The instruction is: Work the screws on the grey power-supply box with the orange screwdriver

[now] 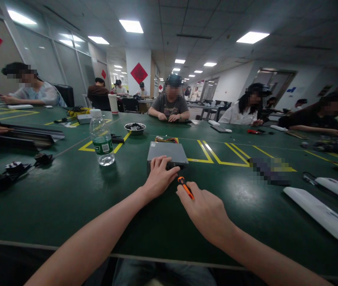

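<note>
A grey metal computer power supply lies on the green table in front of me, with a bundle of coloured cables at its far side. My left hand grips its near edge, fingers bent over the top and thumb reaching to the front face. An orange and black screwdriver is in my right hand, fingers closed around the handle. The screwdriver points up and left at the front face of the power supply. Its tip is too small to make out, so contact with a screw cannot be seen.
Left of the power supply stands a water bottle; behind it are a metal bowl and a white cup. White long casings lie at right, black metal rails at left. Several people sit around the table.
</note>
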{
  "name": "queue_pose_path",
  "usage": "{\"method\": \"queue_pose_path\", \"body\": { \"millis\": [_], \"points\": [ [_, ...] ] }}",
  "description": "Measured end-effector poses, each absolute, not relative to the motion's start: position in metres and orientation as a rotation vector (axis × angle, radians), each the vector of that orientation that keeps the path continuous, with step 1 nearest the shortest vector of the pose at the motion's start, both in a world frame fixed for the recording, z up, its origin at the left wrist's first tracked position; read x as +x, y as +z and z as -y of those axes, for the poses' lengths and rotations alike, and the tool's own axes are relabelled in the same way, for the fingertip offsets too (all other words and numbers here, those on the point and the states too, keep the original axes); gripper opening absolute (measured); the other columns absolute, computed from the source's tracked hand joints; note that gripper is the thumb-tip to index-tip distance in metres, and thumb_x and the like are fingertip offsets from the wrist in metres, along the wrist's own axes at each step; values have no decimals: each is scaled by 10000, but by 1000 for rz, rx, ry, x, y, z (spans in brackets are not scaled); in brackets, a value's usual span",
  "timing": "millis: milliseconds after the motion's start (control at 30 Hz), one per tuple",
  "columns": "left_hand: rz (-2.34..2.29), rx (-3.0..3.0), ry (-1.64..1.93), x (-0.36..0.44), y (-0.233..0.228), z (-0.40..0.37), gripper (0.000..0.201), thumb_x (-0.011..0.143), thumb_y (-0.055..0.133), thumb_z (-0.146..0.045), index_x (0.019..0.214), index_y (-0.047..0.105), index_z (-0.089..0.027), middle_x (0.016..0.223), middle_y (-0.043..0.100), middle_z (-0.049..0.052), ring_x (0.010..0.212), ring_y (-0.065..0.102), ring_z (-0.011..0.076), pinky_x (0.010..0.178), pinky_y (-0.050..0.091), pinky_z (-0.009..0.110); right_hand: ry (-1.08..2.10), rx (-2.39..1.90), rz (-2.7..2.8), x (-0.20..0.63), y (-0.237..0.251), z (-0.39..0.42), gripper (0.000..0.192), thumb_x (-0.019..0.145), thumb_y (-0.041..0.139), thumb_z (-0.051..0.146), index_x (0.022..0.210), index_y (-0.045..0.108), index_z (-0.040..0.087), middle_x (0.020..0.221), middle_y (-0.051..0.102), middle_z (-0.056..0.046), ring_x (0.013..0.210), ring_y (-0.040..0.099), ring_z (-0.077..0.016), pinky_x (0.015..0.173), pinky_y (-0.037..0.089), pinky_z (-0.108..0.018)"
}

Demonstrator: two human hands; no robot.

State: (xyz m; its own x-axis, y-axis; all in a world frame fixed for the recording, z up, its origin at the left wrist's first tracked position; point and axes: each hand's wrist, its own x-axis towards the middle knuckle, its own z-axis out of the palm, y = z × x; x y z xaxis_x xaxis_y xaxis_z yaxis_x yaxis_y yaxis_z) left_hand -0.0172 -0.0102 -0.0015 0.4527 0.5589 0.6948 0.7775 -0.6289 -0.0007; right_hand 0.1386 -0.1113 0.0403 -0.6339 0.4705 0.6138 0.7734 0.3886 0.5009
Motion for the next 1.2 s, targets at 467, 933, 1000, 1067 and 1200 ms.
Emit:
{"method": "queue_pose_path", "body": {
  "millis": [467, 933, 1000, 1067, 1200],
  "points": [
    [1154, -2364, -939, -18, -6, 6, 222, 842, 491, -213, 995, 619, -309, 1213, 459, 74, 1165, 338, 267, 901, 293, 454, -778, -561, 2304, 165, 20, 88, 288, 795, 431, 71, 1034, 525, 202, 1061, 586, -129, 880, 598, -149, 679, 498, -242],
    [1149, -2388, -951, -19, -1, 11, 229, 861, 470, -267, 1059, 585, -287, 1203, 469, 82, 1162, 368, 247, 933, 301, 440, -708, -610, 2209, 153, 11, 76, 106, 828, 532, 257, 902, 496, 190, 916, 659, -101, 752, 627, -159, 618, 480, -272],
    [1175, -2399, -990, -19, 1, 12, 245, 871, 447, -264, 1087, 563, -252, 1186, 493, 87, 1153, 386, 234, 941, 307, 427, -641, -614, 2194, 155, 10, 73, 99, 823, 540, 252, 877, 487, 189, 917, 658, -100, 761, 629, -160, 622, 486, -269],
    [1191, -2410, -1001, -19, 1, 12, 243, 877, 426, -242, 1081, 555, -224, 1182, 507, 86, 1154, 392, 224, 949, 307, 414, -554, -622, 2210, 156, 10, 73, 102, 820, 542, 224, 900, 489, 189, 957, 653, -103, 779, 628, -158, 639, 495, -270],
    [1191, -2409, -973, -21, 0, 11, 238, 885, 392, -223, 1048, 564, -214, 1210, 499, 82, 1173, 388, 222, 966, 296, 413, -400, -669, 2263, 157, 14, 80, 149, 821, 526, 264, 946, 510, 184, 1033, 628, -125, 893, 618, -188, 717, 512, -304]
  ]
}}
